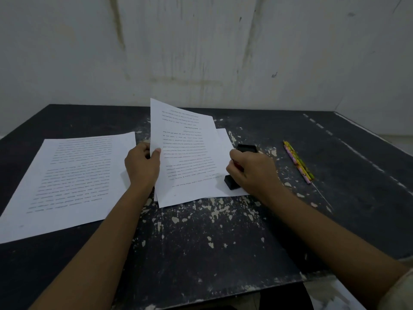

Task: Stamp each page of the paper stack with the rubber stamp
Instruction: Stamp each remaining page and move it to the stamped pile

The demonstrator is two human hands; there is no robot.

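Observation:
My left hand [142,166] pinches the left edge of a printed sheet [187,153], thumb on top, and holds its far end lifted off the small paper stack [223,139] beneath. My right hand [252,171] grips the rubber stamp [231,182], whose black base rests on the lower right corner of the paper; a red part shows between the fingers. A second pile of printed pages [67,177] lies flat on the table to the left.
A black ink pad [247,148] sits just behind my right hand. Two colourful pencils [298,162] lie to the right on the dark, scuffed table [212,231]. A pale wall rises behind the table's far edge.

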